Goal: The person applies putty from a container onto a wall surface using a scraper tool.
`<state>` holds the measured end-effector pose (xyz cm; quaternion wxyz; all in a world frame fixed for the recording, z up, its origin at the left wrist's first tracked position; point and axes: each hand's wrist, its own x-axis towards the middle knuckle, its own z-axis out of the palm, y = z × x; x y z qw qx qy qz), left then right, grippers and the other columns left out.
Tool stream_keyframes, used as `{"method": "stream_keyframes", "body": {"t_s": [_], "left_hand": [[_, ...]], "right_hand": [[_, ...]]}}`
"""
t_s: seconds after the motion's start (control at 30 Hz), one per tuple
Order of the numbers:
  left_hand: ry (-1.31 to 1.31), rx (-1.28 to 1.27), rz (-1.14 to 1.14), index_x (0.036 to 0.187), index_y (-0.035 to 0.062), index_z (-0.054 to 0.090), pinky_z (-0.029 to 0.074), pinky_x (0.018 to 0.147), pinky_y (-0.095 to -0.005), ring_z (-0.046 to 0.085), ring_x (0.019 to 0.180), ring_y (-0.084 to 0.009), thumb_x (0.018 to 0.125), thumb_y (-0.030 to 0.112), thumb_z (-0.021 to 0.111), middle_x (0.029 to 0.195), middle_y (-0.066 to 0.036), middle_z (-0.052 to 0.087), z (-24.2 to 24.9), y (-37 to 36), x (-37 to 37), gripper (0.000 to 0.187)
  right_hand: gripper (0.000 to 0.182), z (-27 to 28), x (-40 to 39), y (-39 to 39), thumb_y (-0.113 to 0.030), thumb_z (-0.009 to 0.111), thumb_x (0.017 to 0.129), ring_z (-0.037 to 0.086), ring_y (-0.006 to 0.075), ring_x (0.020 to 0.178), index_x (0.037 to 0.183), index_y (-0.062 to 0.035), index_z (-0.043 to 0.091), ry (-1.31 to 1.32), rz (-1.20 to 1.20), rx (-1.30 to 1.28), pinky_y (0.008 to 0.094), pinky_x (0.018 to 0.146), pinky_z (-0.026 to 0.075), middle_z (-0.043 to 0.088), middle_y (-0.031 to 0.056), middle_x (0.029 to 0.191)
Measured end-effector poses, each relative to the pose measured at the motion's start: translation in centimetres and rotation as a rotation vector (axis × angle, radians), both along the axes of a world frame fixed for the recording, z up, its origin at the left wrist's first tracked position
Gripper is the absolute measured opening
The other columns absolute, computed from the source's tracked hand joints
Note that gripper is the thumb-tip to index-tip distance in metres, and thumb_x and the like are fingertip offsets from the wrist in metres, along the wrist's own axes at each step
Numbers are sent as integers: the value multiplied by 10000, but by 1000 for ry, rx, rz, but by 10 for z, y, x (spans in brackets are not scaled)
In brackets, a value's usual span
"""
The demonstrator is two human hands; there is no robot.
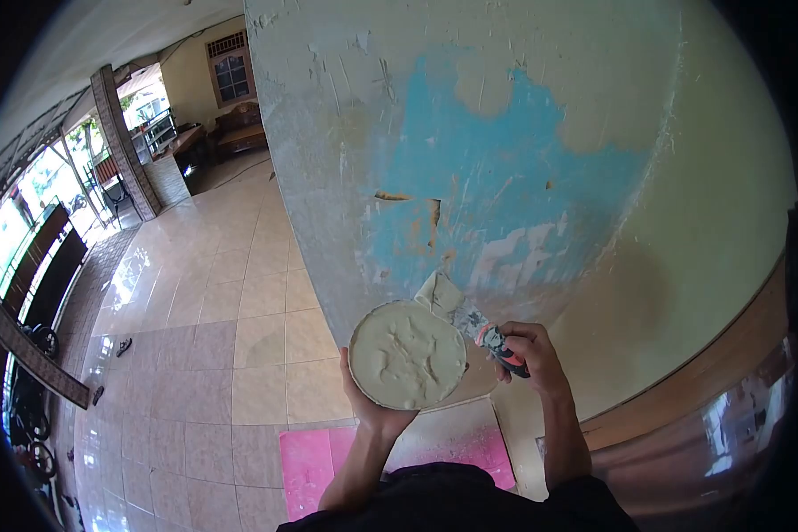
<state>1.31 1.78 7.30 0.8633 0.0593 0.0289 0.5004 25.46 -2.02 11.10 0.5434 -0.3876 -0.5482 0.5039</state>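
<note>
My left hand (377, 412) is wrapped round the underside and left side of a round tub of pale putty (408, 355), its surface streaked and lumpy. In my right hand (534, 355) is a putty knife (498, 346) with a black and red handle. Its blade is smeared, and a dollop of putty (439, 293) sits on the tip, just above the tub's far rim. Behind the blade stands the wall (505, 177), with a patch of exposed blue paint, scraped spots and two dark cracks. The tub hides part of my left hand's fingers.
A pink, white-dusted sheet (315, 461) lies on the tiled floor (195, 372) below me. A wooden edge (683, 372) runs along the right. At the far left are a pillar (124, 142), a wooden bench (239, 129), dark gates (49, 257) and parked motorbikes (31, 403).
</note>
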Motion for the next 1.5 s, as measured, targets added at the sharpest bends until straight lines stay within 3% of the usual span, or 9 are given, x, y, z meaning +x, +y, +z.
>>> {"method": "stream_keyframes", "body": {"t_s": [0.3, 0.37, 0.43, 0.53, 0.63, 0.77, 0.93, 1.3, 1.5], "left_hand": [[-107, -30, 8, 1457, 133, 353, 232, 1108, -633, 313, 1368, -382, 884, 650, 429, 1507, -121, 330, -18, 4, -1, 775], [-75, 24, 5, 1454, 138, 357, 230, 1099, -654, 310, 1363, -387, 886, 643, 435, 1505, -120, 328, -14, 1, 0, 764], [24, 58, 25, 1459, 150, 352, 242, 1120, -576, 335, 1358, -332, 862, 682, 428, 1493, -87, 345, -8, -3, -1, 804], [42, 39, 38, 1465, 147, 339, 239, 1117, -591, 327, 1361, -343, 863, 687, 417, 1497, -93, 335, -15, -3, -3, 813], [24, 60, 33, 1467, 144, 334, 241, 1113, -602, 323, 1361, -351, 865, 691, 407, 1497, -98, 333, -15, -6, -7, 817], [-5, 43, 64, 1455, 132, 354, 237, 1094, -653, 320, 1352, -381, 900, 652, 384, 1489, -128, 341, -26, -6, -15, 760], [-31, 0, 107, 1456, 128, 350, 241, 1103, -623, 323, 1354, -373, 908, 648, 362, 1491, -129, 338, -26, -7, -24, 756], [47, -55, 125, 1435, 129, 384, 265, 1106, -584, 361, 1335, -343, 910, 647, 353, 1464, -105, 384, -34, -2, -34, 739], [64, -63, 123, 1436, 129, 384, 261, 1105, -591, 361, 1335, -345, 910, 648, 346, 1466, -108, 383, -30, -5, -36, 740]], "right_hand": [[290, 37, -13, 23, -236, 487, 995, 484, 74, 534, 1136, 11, 546, 83, -118, 26, 222, 457, 380, 646, 94, 868], [278, 54, -24, 33, -140, 517, 968, 453, 37, 571, 1213, -12, 483, 29, -340, 236, 200, 503, 383, 629, 49, 875], [323, 59, -29, 50, -53, 587, 913, 457, 25, 615, 1204, -41, 449, 53, -375, 322, 185, 541, 384, 586, 19, 842], [382, 59, -37, 79, 64, 642, 828, 474, 23, 710, 1141, -47, 453, 71, -523, 619, 184, 595, 395, 533, 4, 877], [348, 57, -50, 106, 52, 633, 842, 471, 24, 713, 1124, -40, 452, 97, -567, 753, 189, 594, 394, 528, 18, 910], [330, 51, -68, 170, 14, 637, 881, 516, 67, 766, 1177, -25, 496, -12, -758, 1002, 212, 639, 440, 543, 42, 958], [363, 65, -85, 190, -2, 665, 868, 573, 254, 929, 1196, 6, 508, -174, -988, 1110, 355, 798, 472, 556, 145, 1075], [358, 48, -105, 184, 15, 667, 861, 565, 253, 901, 1185, 4, 513, -338, -1140, 992, 348, 789, 468, 538, 140, 1022], [360, 22, -95, 163, -1, 675, 862, 535, 261, 944, 1181, -4, 509, -198, -1000, 884, 363, 808, 448, 522, 140, 1024]]}}
